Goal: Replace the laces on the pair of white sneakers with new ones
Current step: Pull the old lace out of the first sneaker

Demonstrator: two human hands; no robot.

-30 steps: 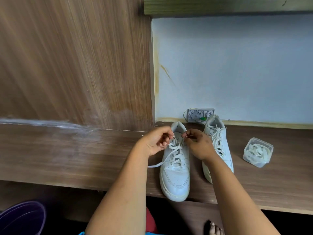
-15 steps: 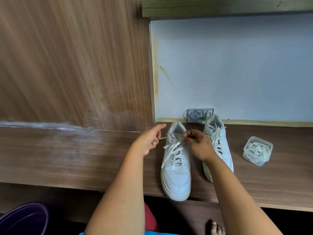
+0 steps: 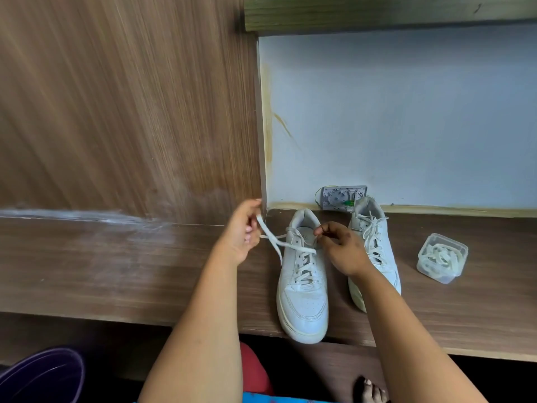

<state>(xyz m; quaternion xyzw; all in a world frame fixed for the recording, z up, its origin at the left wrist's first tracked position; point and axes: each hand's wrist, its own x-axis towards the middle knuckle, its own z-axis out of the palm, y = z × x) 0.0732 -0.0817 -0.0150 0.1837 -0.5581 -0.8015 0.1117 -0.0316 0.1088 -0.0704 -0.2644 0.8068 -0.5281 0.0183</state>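
**lacefan42:** Two sneakers on the bench, toes pointing back at the person, heels toward the wall. The left sneaker is the one being worked on. Its lace is crossed through the lower eyelets, and one end runs out sideways from the top of the shoe to the left hand, which is closed around it off to the shoe's left, lace end dangling below. The right hand is curled up at the top eyelets on the shoe's right side, fingertips pinched. I'd guess on the other lace end, but I can't see it clearly.

**sole_mate:** So which way does the pull go?

**lacefan42:** Shoe's long axis runs straight away from the person, both hands sit up at the collar end, one each side. My read is that the lace has to travel across that axis, so the left hand is placed to draw it out sideways.

**sole_mate:** And the other one?

**lacefan42:** The right sneaker sits just beside it, fully laced. Further right there's a clear tub with coiled laces, well apart from the hands.
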